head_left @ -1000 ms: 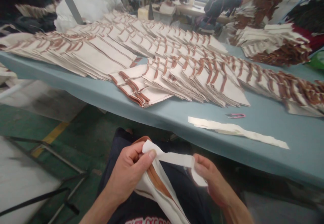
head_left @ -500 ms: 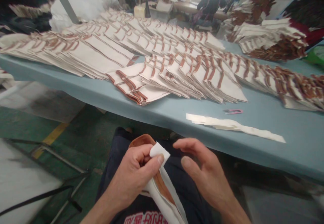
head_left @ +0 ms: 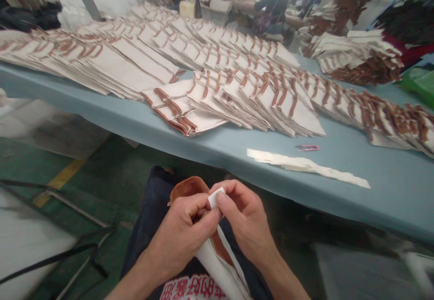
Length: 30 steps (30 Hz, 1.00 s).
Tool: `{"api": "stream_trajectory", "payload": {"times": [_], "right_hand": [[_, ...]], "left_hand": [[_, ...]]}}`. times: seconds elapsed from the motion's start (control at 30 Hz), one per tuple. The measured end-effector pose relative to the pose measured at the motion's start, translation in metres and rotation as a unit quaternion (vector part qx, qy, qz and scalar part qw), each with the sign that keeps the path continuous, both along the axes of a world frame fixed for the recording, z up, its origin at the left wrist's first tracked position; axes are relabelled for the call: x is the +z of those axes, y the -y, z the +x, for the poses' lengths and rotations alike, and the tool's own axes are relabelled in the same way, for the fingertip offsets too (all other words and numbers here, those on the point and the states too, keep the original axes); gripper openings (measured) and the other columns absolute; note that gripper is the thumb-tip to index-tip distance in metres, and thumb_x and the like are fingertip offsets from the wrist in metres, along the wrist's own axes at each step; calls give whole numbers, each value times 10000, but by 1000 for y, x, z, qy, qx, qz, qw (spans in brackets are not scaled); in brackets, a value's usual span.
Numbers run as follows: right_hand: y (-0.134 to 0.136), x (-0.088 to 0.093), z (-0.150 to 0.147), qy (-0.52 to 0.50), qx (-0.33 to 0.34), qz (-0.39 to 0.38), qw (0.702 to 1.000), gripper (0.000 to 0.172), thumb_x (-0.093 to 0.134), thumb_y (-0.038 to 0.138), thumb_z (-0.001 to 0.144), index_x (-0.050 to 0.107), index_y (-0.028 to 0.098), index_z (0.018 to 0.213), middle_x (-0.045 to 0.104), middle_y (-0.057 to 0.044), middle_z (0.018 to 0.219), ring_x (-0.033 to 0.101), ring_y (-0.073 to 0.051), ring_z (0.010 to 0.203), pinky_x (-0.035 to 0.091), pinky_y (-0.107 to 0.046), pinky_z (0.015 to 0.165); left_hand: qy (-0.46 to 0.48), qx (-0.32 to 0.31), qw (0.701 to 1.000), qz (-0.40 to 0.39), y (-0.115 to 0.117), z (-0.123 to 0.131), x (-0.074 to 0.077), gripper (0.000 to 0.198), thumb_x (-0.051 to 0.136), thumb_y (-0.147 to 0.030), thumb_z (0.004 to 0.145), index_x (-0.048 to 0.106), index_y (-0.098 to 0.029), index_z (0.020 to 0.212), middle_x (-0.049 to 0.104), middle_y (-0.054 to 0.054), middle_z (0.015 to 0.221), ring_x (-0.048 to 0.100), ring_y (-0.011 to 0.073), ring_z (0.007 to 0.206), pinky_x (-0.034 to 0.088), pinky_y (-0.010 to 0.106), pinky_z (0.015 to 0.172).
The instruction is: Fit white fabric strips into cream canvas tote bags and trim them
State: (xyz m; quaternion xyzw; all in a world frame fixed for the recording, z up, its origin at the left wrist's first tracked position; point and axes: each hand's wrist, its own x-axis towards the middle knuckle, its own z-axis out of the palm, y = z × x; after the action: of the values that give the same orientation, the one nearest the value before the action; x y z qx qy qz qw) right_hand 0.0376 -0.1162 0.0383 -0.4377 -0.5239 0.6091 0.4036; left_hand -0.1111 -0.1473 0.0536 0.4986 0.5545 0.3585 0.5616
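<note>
Over my lap, a white and brown sewn fabric piece [head_left: 213, 264] runs downward from my hands, and its brown part [head_left: 190, 187] shows above my left fingers. My left hand [head_left: 183, 230] is closed on the upper end of this piece. A small white strip [head_left: 216, 197] sticks up between the fingertips of both hands. My right hand [head_left: 246, 223] pinches that strip between thumb and index finger, its fingers touching the left ones. How the strip meets the fabric piece is hidden by my fingers.
Overlapping rows of white fabric pieces with brown edging [head_left: 257, 92] cover much of the blue table [head_left: 217, 155]. Near its front edge lie pale strips [head_left: 305, 165] and pink-handled thread snips [head_left: 308, 148]. A metal-framed stand [head_left: 81, 216] is at left. Another person [head_left: 276, 6] is in the background.
My right hand has moved left from beside the white strip and now pinches it. Less of the strip shows. The left hand keeps its hold on the fabric piece.
</note>
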Motion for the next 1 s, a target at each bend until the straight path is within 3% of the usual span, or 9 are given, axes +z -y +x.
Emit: {"api": "stream_trajectory", "payload": {"times": [0.27,0.5,0.6,0.7,0.77,0.87,1.0], "right_hand": [[4,-2,-14,-27,-43,-8,999,231,672,395,932,696,184,843,684,-15,764,608,-158,717,500,-268,691],[-9,-6,-14,-23,-56,-5,998,317,673,459,943,693,172,812,666,-10,741,565,-132,639,463,-241,602],[-16,-13,-8,-31,-79,17,996,322,650,462,972,686,183,815,693,-18,786,616,-147,713,502,-253,690],[-16,-21,2,-21,-36,51,998,291,607,453,1001,692,197,893,721,-27,860,649,-168,805,514,-278,784],[-12,-26,8,23,22,78,996,233,658,426,962,693,199,929,719,-22,863,638,-170,790,502,-277,763],[-7,-32,16,115,93,113,983,207,718,364,908,678,190,804,672,3,747,587,-145,691,449,-253,670],[-5,-35,33,132,117,36,984,410,619,459,993,629,176,695,538,45,534,432,-85,488,322,-224,509]], "left_hand": [[-1,4,1000,-6,3,0,-5,427,567,-472,935,455,-190,635,341,-52,590,277,93,540,206,234,480],[2,7,1000,-12,4,-2,-6,386,585,-417,903,472,-185,616,373,-48,573,307,89,528,227,218,475],[37,25,998,-40,5,-4,-8,386,638,-443,866,525,-170,618,407,-42,570,338,88,517,261,205,467],[102,62,989,-84,4,-7,-11,398,709,-505,817,653,-127,703,518,-11,599,426,103,523,335,201,478],[134,90,982,-99,4,-9,-15,418,767,-522,781,711,-109,747,577,6,613,473,110,522,367,199,484],[152,131,975,-92,2,-13,-21,426,839,-522,742,747,-107,730,626,12,613,520,110,515,400,190,481],[144,235,957,-90,-1,-27,-27,436,884,-533,708,765,-123,799,723,27,638,632,157,539,512,215,500]]}}
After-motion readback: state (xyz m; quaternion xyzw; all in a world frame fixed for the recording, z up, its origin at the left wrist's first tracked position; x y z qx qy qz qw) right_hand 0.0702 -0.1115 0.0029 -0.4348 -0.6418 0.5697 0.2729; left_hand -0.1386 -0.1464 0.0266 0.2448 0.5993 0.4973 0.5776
